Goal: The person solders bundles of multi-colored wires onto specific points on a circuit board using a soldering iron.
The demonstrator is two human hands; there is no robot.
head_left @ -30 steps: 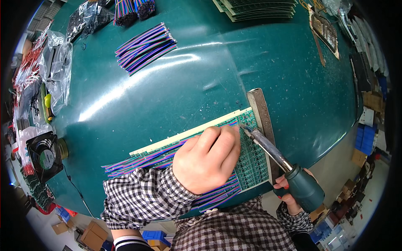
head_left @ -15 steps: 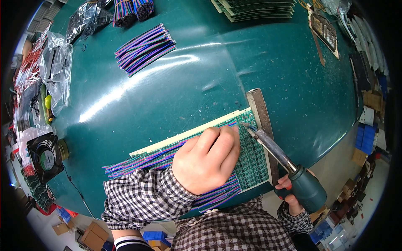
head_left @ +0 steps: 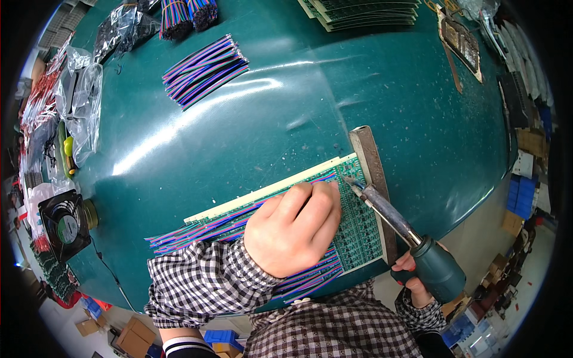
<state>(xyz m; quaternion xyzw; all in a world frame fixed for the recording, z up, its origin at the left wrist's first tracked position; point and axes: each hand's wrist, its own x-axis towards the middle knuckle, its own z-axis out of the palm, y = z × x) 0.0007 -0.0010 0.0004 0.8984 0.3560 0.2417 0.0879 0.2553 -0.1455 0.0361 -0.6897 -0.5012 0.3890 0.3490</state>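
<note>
A green circuit board panel (head_left: 358, 238) with a pale strip along its far edge lies on the table. Thin multicoloured wires (head_left: 227, 224) run across it from the left, in rows. My left hand (head_left: 292, 230) rests over the wires with its fingers curled and pressed together near the wire ends; what they pinch is hidden. My right hand (head_left: 418, 286) grips a soldering iron (head_left: 441, 271) by its dark green handle. The iron's tip reaches the board just right of my left fingertips. A metal bar (head_left: 375, 179) lies along the board's right edge.
A loose pile of wires (head_left: 206, 71) lies beyond the board, with tied wire bundles (head_left: 178, 18) behind. Stacked circuit boards (head_left: 364, 13) sit at the far edge. A worn metal tray (head_left: 462, 45) is at the far right, a small black fan (head_left: 64, 225) at the left.
</note>
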